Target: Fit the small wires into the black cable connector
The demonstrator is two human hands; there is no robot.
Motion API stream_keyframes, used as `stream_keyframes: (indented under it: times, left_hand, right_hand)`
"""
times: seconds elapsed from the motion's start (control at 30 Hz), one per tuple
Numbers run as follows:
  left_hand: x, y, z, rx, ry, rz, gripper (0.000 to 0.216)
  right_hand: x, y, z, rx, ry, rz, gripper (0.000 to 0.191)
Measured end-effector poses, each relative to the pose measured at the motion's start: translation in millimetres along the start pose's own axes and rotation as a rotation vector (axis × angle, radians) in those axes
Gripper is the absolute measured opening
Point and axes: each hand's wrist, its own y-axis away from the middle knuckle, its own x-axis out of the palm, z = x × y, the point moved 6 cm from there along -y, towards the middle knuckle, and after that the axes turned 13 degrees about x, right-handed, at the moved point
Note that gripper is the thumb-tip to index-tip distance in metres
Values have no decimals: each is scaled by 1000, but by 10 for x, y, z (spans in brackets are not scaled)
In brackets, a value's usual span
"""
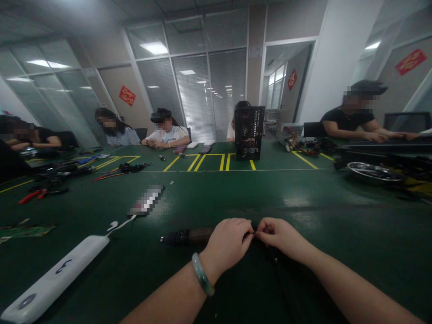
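Note:
A dark cylindrical tool (192,236) with a silver tip and a black ribbed collar lies on the green table in front of me, tip to the left. My left hand (229,240), a jade-coloured bangle (202,274) on its wrist, is closed over the tool's right end. Right beside it, my right hand (278,236) is closed in a pinch, fingertips almost meeting those of the left. Something small and dark shows between the fingertips, too hidden to name. Below my right hand a dark cord-like strip runs down the table.
At left, a white power bank (64,274) is cabled to a blurred-out device (146,200). Red-handled pliers (32,195), cables and a green circuit board (27,230) lie farther left. A black computer case (249,132) stands ahead, a metal bowl (374,172) at right. Several people sit around.

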Motion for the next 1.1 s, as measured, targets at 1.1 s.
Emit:
stream_keyframes:
  times: [1.1]
  left_hand:
    - [29,16,30,-55,-18,10,7]
  right_hand:
    - [-1,30,53,16,-28,6,17]
